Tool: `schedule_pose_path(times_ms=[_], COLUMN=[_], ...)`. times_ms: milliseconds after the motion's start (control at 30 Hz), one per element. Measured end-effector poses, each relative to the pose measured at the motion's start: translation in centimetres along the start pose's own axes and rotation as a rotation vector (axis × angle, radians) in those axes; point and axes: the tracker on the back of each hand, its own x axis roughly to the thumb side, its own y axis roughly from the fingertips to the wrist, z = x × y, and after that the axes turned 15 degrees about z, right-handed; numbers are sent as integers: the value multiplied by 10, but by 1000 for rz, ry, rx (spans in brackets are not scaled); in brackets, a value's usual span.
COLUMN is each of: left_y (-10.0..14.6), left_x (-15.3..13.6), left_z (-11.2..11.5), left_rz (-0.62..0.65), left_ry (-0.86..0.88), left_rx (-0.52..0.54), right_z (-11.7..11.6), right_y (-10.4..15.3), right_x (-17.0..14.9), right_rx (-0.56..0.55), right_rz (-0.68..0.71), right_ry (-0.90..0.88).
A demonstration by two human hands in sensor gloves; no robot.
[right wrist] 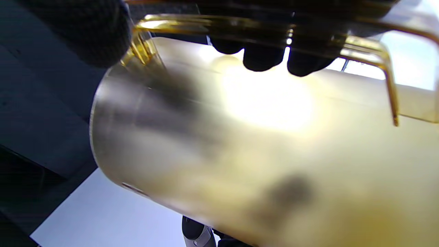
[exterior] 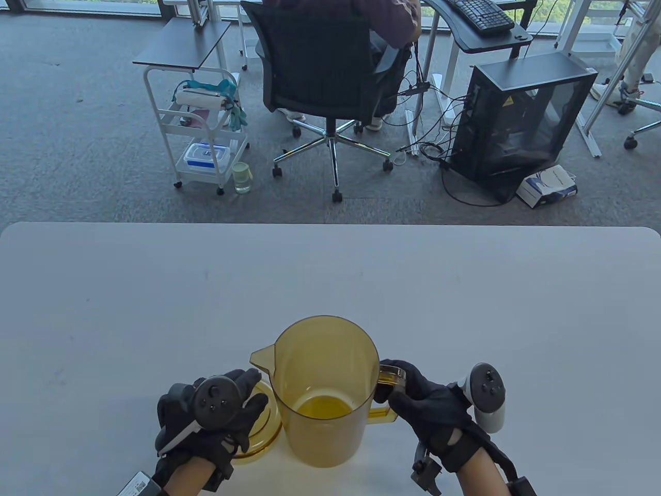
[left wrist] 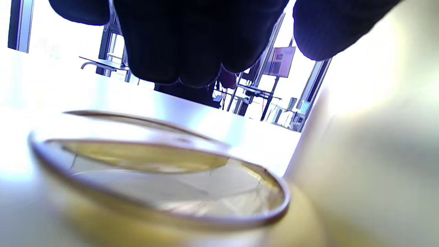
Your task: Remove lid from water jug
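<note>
My right hand (exterior: pixel 423 400) curls round the handle (exterior: pixel 388 380) of the jug (exterior: pixel 324 387), fingers wrapped through the loop and thumb on top. My left hand (exterior: pixel 211 413) lies over the lid (exterior: pixel 258 429), fingers spread and fairly straight above it; the left wrist view shows a gap between the fingertips (left wrist: pixel 178 51) and the lid (left wrist: pixel 161 178), so I cannot say it is touching, and it holds nothing.

Both sit near the front edge of the table (exterior: pixel 103 310), about midway along it. The lid is off the jug and lies flat on the tabletop, just beside the jug's left side, under the spout (exterior: pixel 262 358). The jug stands upright and open at the top, amber and see-through, with a little yellow liquid in the bottom.

Beyond the table's far edge, on grey carpet, a person sits in a black office chair (exterior: pixel 325 67) with their back to me. A white trolley (exterior: pixel 199 134) stands to the left and a black computer case (exterior: pixel 521 119) to the right.
</note>
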Motion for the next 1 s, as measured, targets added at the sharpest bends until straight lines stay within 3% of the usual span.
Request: schedule_pose_path(times_ms=[133,300,433,500,567,733,1000], left_y=[4,8,13,13,12,11,11], left_x=[4,-1,-13,-20,-27,-33,-32], left_z=[-23,-19,-4,3,8,14,20], left_rz=[0,0,-42,-56,-72,-90,-75], left_ry=[64,24,14,52,49,76,100], left_rx=[139,172,138,67,6,-65,-108], right_z=[21,41,45,47,48,48,40], right_y=[4,14,16,15,17,20,20], right_x=[14,22,21,18,10,-8,-15], right_rx=[-123,-231,-184,-119,-49,21,31], right_rz=[81,17,-119,-169,-320,-459,-475], right_ry=[114,374,642,751,836,858,886])
